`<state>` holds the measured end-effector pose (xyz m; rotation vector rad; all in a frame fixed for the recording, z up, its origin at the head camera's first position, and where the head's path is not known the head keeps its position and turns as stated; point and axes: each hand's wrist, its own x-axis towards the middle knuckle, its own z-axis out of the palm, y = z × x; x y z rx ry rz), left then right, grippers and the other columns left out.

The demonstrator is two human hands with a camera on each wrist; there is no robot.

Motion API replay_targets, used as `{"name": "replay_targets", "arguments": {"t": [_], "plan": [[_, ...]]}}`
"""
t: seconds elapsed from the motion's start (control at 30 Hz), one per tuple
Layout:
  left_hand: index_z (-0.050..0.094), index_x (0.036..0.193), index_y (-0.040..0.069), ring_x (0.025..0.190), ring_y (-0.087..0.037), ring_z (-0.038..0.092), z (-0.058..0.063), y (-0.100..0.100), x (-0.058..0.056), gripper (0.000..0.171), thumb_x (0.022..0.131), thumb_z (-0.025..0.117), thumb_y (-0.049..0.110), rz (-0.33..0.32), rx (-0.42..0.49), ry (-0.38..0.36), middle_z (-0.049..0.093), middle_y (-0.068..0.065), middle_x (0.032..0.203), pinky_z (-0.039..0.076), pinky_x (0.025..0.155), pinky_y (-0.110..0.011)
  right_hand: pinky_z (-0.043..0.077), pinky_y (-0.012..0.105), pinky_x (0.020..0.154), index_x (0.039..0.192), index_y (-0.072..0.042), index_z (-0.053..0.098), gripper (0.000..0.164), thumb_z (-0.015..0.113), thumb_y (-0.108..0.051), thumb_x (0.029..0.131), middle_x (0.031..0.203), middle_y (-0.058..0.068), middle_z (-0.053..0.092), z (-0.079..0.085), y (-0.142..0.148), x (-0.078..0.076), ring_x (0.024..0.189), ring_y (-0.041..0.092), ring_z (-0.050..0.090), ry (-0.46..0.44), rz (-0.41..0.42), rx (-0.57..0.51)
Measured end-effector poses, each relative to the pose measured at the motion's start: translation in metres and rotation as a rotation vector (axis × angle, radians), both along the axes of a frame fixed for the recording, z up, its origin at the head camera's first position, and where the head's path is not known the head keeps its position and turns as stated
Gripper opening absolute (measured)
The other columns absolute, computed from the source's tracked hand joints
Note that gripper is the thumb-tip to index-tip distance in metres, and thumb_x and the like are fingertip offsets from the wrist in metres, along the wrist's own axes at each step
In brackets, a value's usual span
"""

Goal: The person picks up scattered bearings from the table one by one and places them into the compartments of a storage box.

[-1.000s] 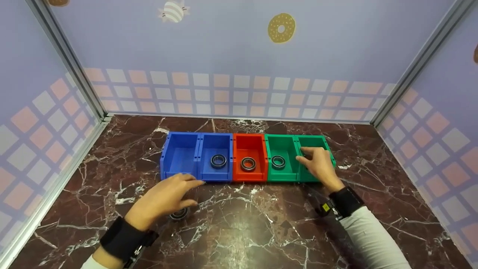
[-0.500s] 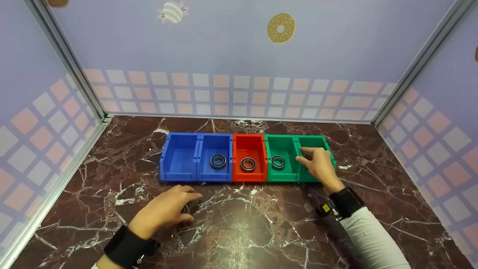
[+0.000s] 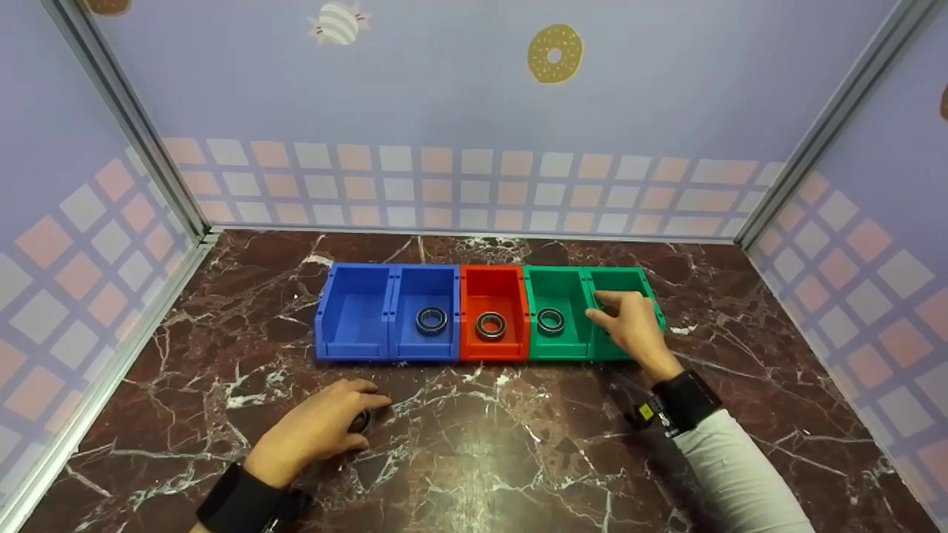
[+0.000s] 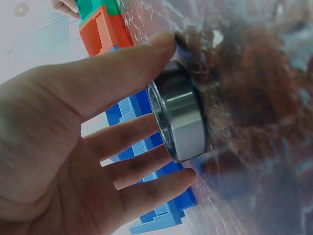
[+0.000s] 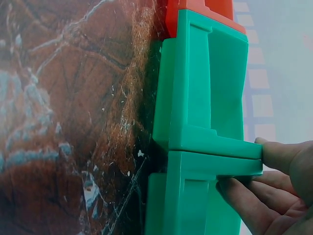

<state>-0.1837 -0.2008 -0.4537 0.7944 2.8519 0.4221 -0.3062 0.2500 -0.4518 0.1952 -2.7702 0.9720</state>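
Note:
A black-and-silver ball bearing (image 4: 183, 117) lies on the marbled table, between the thumb and fingers of my left hand (image 3: 315, 426). In the left wrist view the fingers reach past it, fairly straight, and the thumb tip is close to its edge; I cannot tell whether they touch it. My right hand (image 3: 629, 322) pinches the adjoining side walls (image 5: 215, 155) of the two green bins, with the thumb on one side and fingers on the other. Other bearings lie in the right blue bin (image 3: 432, 320), the red bin (image 3: 490, 326) and the left green bin (image 3: 550, 321).
Several bins stand side by side in a row, the left blue bin (image 3: 355, 349) at one end and the right green bin (image 3: 618, 277) at the other. Behind them rises a patterned wall (image 3: 444, 89). Side panels enclose the marbled table (image 3: 481, 459).
My left hand has moved back toward the near side and lowered around the bearing on the table, which was in fuller view earlier. The right hand has stayed in place at the green bins.

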Motion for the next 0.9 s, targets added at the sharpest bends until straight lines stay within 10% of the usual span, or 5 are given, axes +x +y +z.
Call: {"name": "replay_targets", "arguments": {"t": [0.9], "plan": [[0.072, 0.117, 0.009, 0.104, -0.035, 0.064, 0.0018, -0.0102, 0.0064, 0.049, 0.07, 0.082, -0.002, -0.042, 0.015, 0.045, 0.067, -0.013, 0.114, 0.053, 0.092, -0.051, 0.056, 0.05, 0.092, 0.131, 0.002, 0.062, 0.045, 0.071, -0.018, 0.091, 0.125, 0.024, 0.065, 0.001, -0.0006, -0.002, 0.113, 0.037, 0.066, 0.016, 0.001, 0.008]]}}
